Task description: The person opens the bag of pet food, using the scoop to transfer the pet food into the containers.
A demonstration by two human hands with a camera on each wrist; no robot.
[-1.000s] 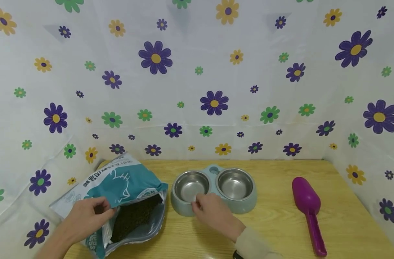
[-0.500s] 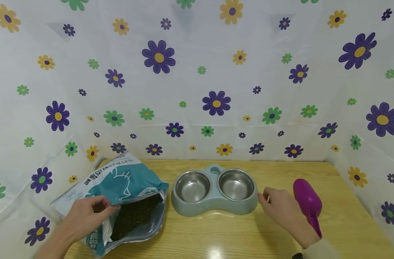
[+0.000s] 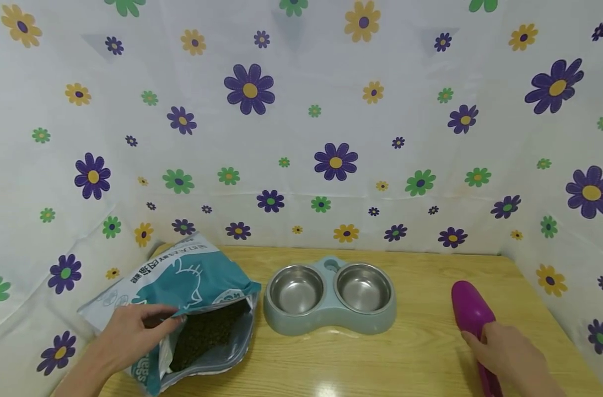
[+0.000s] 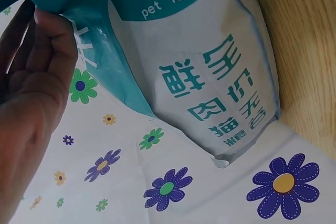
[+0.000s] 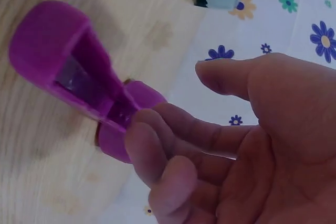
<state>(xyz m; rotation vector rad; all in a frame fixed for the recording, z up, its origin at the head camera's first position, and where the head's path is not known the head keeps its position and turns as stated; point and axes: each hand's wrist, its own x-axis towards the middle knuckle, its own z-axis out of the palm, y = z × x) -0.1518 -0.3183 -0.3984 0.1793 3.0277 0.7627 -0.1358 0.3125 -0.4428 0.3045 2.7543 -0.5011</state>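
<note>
Left hand (image 3: pixel 130 336) pinching gaping teal-and-white bag (image 3: pixel 179 281), right hand (image 3: pixel 510 353) loose, thumb apart, at magenta scoop (image 3: pixel 471 309)

In the left wrist view, a teal patch (image 4: pixel 168 4) on the bag (image 4: pixel 152 51) reads "pet food" in white, under a larger word that starts with 4 and is cut off at the top. Below the patch, teal characters read 全价无谷 and 鲜肉猫粮. In the head view, the bag's upside-down lettering is hard to read.

Soft light; slight glare on table (image 3: pixel 405 358); left wrist view dimmer.
</note>
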